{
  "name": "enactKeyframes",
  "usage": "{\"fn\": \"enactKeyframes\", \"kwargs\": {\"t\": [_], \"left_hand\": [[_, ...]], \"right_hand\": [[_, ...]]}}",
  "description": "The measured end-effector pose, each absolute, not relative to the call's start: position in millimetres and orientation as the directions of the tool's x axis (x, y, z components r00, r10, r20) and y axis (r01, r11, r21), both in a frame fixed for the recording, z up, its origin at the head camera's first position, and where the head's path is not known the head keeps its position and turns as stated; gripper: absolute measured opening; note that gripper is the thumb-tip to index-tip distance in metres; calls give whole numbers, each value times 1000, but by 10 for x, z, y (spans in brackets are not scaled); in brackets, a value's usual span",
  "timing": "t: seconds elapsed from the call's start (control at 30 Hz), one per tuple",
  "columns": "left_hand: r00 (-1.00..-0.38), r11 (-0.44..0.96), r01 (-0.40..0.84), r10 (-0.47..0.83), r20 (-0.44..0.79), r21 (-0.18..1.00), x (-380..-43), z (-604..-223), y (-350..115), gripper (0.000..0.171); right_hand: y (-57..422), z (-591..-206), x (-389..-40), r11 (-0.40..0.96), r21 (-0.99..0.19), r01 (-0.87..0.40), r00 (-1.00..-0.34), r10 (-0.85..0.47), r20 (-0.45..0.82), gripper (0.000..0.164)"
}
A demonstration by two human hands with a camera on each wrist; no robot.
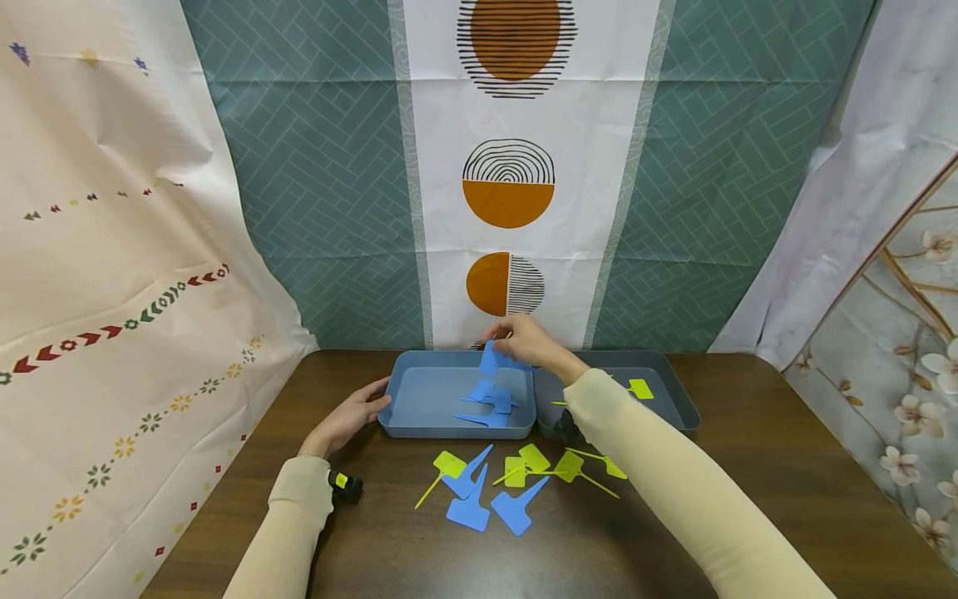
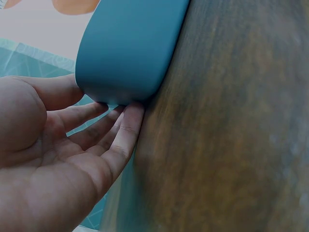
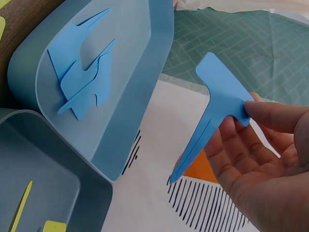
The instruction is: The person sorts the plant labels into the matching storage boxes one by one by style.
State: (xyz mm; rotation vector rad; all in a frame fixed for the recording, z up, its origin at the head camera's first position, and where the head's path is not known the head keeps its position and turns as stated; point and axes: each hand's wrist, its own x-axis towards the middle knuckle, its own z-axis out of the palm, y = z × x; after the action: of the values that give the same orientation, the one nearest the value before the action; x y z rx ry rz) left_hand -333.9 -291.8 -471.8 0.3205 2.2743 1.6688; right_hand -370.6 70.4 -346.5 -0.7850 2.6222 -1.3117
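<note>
My right hand (image 1: 527, 341) pinches a blue T-shaped plant label (image 3: 222, 92) by one end of its head, between thumb and fingers. It holds the label above the back of the left grey-blue tray (image 1: 419, 399). Several blue plant labels (image 3: 87, 72) lie overlapping inside that tray. At the tray's left end is my left hand (image 1: 348, 420), its fingertips against the outer wall (image 2: 125, 58), fingers extended and only slightly bent. To the right stands a second, darker tray (image 1: 674, 395) with yellow plant labels (image 1: 640, 388) in it, partly covered by my right arm.
In front of the trays, blue labels (image 1: 469, 509) and several yellow labels (image 1: 535, 457) lie scattered and partly overlapping on the dark wooden table (image 1: 389, 549). A patterned cloth (image 1: 337, 208) hangs behind the trays; more fabric borders both sides.
</note>
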Motion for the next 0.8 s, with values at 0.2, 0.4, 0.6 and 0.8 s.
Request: {"fn": "enactKeyframes", "kwargs": {"t": [0.2, 0.4, 0.6, 0.8], "left_hand": [[-929, 294, 2, 355, -107, 956, -3333, -4709, -2921, 59], [-928, 291, 6, 357, -102, 957, -3330, -4716, -2924, 59], [-929, 287, 3, 355, -103, 958, -3330, -4726, -2931, 59], [-928, 279, 7, 359, -97, 960, -3330, -4726, -2925, 59]], "right_hand": [[630, -3484, -3704, 501, -765, -404, -855, -504, 122, 20], [558, -3511, -3712, 487, -768, -416, -843, -524, 124, 20], [488, -3560, -3714, 474, -781, -407, -834, -541, 106, 19], [500, -3641, -3731, 504, -758, -414, -829, -553, 85, 23]]}}
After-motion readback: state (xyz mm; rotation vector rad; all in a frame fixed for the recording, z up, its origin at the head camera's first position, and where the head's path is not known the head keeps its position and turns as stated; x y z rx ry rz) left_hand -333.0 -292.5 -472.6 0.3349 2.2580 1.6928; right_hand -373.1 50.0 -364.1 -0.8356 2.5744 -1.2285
